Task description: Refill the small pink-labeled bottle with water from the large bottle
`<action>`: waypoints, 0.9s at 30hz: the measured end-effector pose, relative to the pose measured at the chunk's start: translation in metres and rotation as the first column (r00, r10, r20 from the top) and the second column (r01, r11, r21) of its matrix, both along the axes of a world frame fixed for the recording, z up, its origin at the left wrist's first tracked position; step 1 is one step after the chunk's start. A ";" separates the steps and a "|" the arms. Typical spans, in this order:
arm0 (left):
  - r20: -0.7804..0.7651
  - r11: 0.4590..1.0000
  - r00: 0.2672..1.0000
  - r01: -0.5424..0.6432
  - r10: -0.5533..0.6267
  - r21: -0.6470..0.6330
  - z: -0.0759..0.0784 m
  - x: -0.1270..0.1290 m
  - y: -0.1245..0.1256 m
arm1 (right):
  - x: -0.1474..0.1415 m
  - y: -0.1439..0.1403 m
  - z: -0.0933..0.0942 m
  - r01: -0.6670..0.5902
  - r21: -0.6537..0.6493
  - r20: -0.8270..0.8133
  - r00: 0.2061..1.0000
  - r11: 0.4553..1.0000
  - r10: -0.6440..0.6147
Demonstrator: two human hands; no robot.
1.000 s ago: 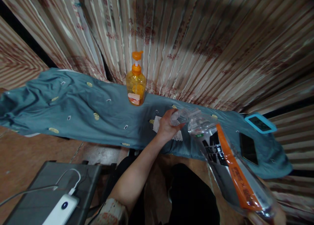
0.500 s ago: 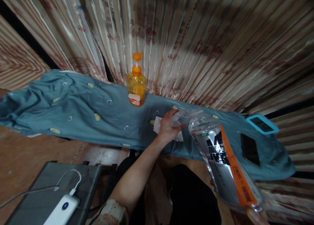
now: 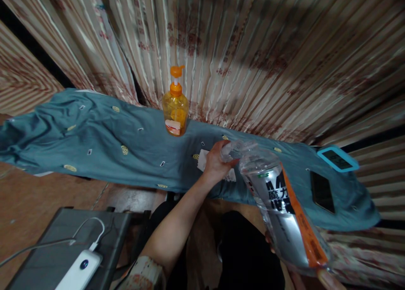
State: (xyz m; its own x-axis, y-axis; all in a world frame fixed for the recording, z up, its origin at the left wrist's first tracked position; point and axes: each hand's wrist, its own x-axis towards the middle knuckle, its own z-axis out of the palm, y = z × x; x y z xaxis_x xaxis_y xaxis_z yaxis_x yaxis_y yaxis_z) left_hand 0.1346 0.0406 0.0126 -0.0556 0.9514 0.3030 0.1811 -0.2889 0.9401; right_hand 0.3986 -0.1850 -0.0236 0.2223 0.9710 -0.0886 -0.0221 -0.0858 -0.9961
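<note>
Bottle: I see a large clear plastic bottle (image 3: 278,210) with a black, silver and orange label, held tilted over the front edge of the counter (image 3: 104,155), its neck up toward the teal cloth, its base low and near me.

Left hand: my left hand (image 3: 218,163) sits at the bottle's neck, the grip closed around the cap end, just above a white paper (image 3: 202,159) lying on the cloth.

Right hand: only a fingertip and a bit of the right hand (image 3: 325,277) show under the base at the frame's lower edge; I judge it supports the bottle, but I cannot tell how its grip stands.

Handling: the wall looks thin and see-through, so I judge it light, easy to dent and a little slippery on the label film. The stiffer places to take hold are the neck and the base, which is where my hands are.

Around it: an orange pump bottle (image 3: 175,106) stands upright at the back, well apart; a dark phone (image 3: 321,191) and a blue-framed device (image 3: 338,159) lie to the right.

Change: against half a second ago, the bottle has swung a little to the left and its base has come lower and closer to me; my left hand has stayed at the neck.
</note>
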 end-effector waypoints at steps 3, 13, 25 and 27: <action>0.008 1.000 1.000 0.002 -0.002 -0.004 0.000 0.000 0.000 | -0.009 0.004 0.003 -0.028 -0.100 -0.218 0.976 0.995 0.006; 0.037 1.000 0.999 0.003 -0.002 -0.008 -0.001 0.000 0.000 | -0.069 0.024 0.054 0.100 -0.137 -0.449 0.880 0.985 -0.152; 0.032 1.000 0.999 0.003 -0.004 0.016 -0.001 0.000 0.001 | -0.089 0.026 0.077 0.112 -0.263 -0.477 0.848 0.958 -0.230; 0.030 1.000 1.000 0.002 -0.002 0.011 -0.001 0.000 0.001 | -0.088 0.024 0.077 0.133 -0.254 -0.458 0.856 0.958 -0.240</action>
